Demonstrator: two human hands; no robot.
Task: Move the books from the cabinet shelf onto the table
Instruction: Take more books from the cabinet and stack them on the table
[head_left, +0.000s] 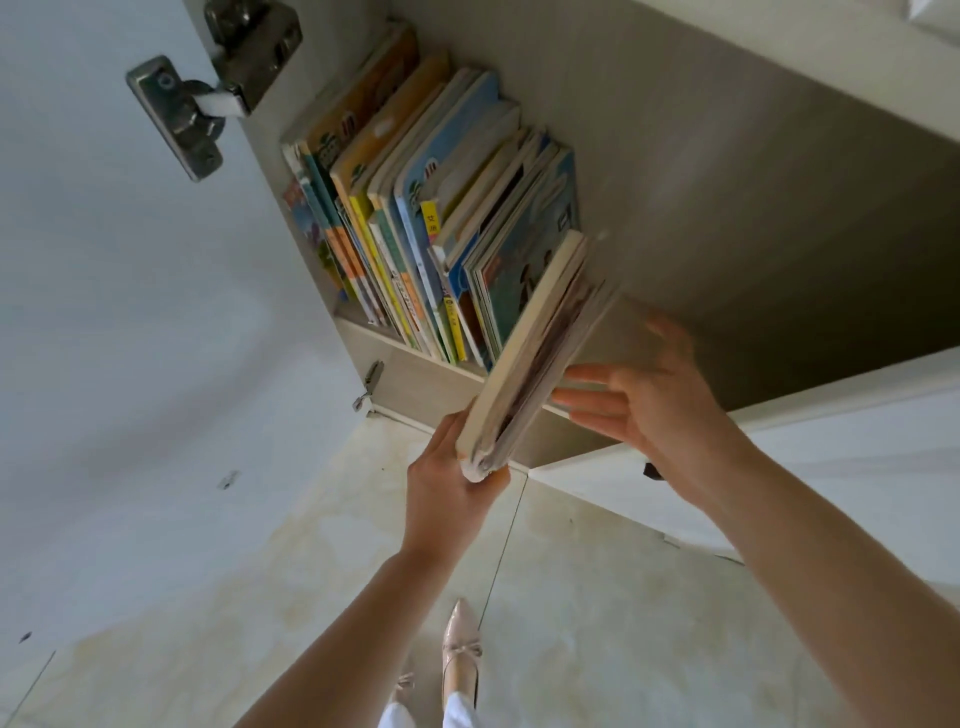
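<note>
Left hand gripping one bundle of books, right hand spread beside, perhaps fifteen shelved books.

Pale grey-beige laminate cabinet shelf, open-fronted. Contents: one row of thin, colourful paperback children's books, standing upright on the board, spines outward, packed against the left wall; right part of shelf bare.

Soft, even daylight fills the scene, brightest on the pale door at left. The cabinet's inner wall falls into grey shade. Motion blur smears the held books and right hand. Wide-angle distortion bends lines near the edges; the hinge looms large.
</note>
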